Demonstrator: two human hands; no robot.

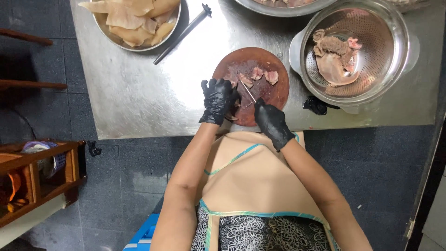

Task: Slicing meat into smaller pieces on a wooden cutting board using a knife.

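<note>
The left hand (pixel 218 100) presses curled fingers on meat (pixel 234 79) at the round board's (pixel 274 93) eight o'clock. The right hand (pixel 272 122) grips a knife (pixel 247 91), its blade running toward eleven o'clock, just beside the left fingertips.

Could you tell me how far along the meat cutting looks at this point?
Done: a few cut pieces lie on the round board. In hand: the right hand works a knife beside the left hand, which steadies meat. Left: uncut pieces wait in the colander.
</note>
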